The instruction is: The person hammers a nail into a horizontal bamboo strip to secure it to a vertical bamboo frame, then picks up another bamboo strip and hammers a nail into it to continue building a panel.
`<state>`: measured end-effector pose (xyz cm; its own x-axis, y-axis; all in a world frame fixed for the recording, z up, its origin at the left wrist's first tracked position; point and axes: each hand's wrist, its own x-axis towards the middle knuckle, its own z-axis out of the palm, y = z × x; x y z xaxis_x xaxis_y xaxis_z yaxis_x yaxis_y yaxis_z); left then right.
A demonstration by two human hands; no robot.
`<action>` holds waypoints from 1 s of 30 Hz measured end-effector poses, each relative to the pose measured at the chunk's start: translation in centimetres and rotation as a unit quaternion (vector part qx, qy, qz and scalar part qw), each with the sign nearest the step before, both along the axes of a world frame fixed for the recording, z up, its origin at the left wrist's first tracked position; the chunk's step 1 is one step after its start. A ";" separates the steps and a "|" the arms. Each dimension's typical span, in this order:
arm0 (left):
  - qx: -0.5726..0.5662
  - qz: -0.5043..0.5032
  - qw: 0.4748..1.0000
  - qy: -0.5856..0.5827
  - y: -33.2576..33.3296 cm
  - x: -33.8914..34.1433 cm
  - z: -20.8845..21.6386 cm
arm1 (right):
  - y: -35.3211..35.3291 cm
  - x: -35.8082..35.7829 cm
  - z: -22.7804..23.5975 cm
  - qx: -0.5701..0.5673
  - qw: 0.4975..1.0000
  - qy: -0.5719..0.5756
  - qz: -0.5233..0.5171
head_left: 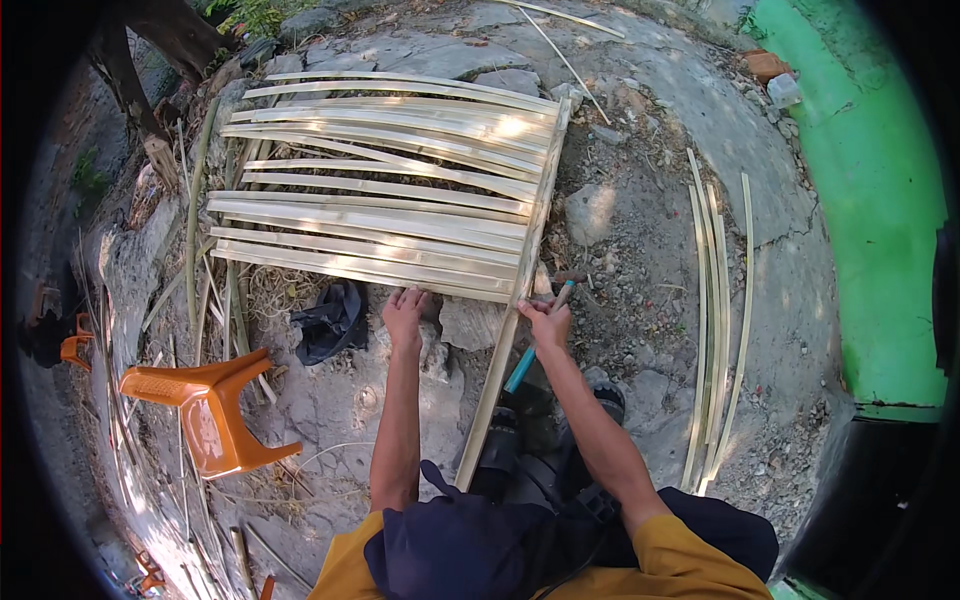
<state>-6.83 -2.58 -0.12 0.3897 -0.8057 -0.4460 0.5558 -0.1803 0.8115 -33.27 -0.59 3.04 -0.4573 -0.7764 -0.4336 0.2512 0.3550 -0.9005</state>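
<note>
Pale bamboo slats [380, 215] lie side by side, their right ends meeting a long bamboo rail [490, 405] that runs toward me. My left hand [403, 318] is at the near edge of the closest slat [455, 288], fingers curled on it; its fingertips are partly hidden. In my right hand [548, 325] is a hammer [521, 368] with a teal grip, its head pointing away from me. The thumb and fingertips of that hand also touch the rail near the closest slat's end.
An orange plastic chair [212, 415] lies tipped over at left, near a black plastic bag [332, 322]. Loose bamboo strips [712, 330] lie on the rough ground at right. Beyond them stands a green wall [865, 200]. Tree trunks [125, 75] rise at far left.
</note>
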 end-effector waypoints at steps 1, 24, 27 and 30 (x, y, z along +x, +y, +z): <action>0.000 -0.011 1.000 -0.024 0.1 0.4 0.2 | 0.0 0.4 0.1 -0.004 1.000 -0.001 -0.001; 0.070 -0.332 0.787 -0.515 12.0 -14.7 3.9 | -1.6 -1.2 -0.5 0.014 0.996 0.084 0.013; 0.075 -0.321 0.777 -0.536 11.5 -15.1 4.4 | -2.2 -1.3 0.0 0.020 0.997 0.077 0.019; 0.053 -0.311 0.779 -0.542 10.2 -15.7 4.6 | -3.6 -1.8 -0.2 -0.001 0.999 0.043 0.010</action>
<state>-22.54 7.66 4.52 0.1327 -0.9701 -0.2034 -0.6670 -0.2391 0.7057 -35.10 -4.19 2.83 -0.4780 -0.7863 -0.3915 0.1656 0.3570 -0.9193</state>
